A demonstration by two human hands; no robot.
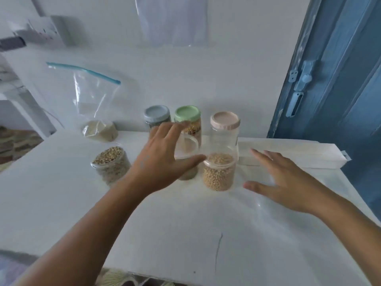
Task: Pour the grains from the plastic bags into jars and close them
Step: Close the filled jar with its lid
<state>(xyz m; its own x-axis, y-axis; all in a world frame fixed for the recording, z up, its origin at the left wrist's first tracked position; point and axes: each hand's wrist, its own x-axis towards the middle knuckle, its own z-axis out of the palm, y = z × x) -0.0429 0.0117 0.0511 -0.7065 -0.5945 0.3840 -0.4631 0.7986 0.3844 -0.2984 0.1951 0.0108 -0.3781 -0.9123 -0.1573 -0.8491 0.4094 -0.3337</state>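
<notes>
On the white table (pixel 185 234) stand two open jars of grain: one with pale speckled grains (pixel 111 164) at the left, one with yellow grains (pixel 219 172) in the middle. A third jar (pixel 186 153) is partly hidden behind my left hand (pixel 162 162), which hovers with fingers spread in front of it. My right hand (pixel 288 180) hovers open just right of the yellow jar, holding nothing. Behind stand a grey-blue-lidded jar (pixel 157 116), a green-lidded jar (pixel 187 118) and an empty pink-lidded jar (pixel 225 126). A clear zip bag (pixel 97 112) with whitish grain leans on the wall.
A folded white cloth or paper (pixel 299 155) lies along the table's back right edge. A blue door (pixel 340 79) with a latch stands at the right. Clear plastic (pixel 173 21) hangs on the wall above. A wall socket (pixel 41 32) sits at upper left.
</notes>
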